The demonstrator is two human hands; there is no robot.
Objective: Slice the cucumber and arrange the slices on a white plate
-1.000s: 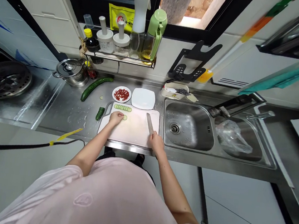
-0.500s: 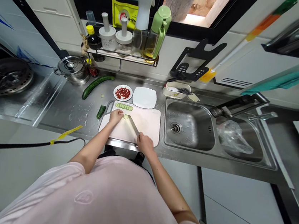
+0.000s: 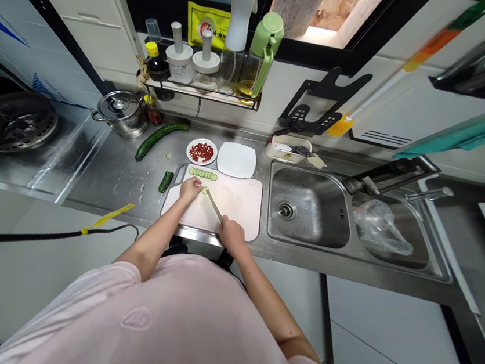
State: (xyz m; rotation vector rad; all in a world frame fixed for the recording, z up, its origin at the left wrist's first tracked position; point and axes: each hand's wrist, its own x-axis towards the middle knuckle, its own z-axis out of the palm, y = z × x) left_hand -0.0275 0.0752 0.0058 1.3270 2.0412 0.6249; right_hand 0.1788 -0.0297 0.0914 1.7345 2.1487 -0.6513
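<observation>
My right hand is wrapped round the handle of a kitchen knife, whose blade points up and left across the pale cutting board. At the blade's tip a small piece of cucumber shows its pale green cut face. The curled fingers of my left hand close against that piece from the left and partly hide it. Above my left hand, a row of overlapping cucumber slices lies along the board's top edge. A cucumber stub rests on the counter left of the board.
Behind the board stand a plate of chopped red pieces and a white plate. A whole cucumber and a lidded pot are further left. The sink lies to the right; a spice rack hangs above.
My right hand has shifted slightly left with the knife, and the blade stands a little steeper. My left hand keeps its place by the cucumber piece. The view has shifted slightly.
</observation>
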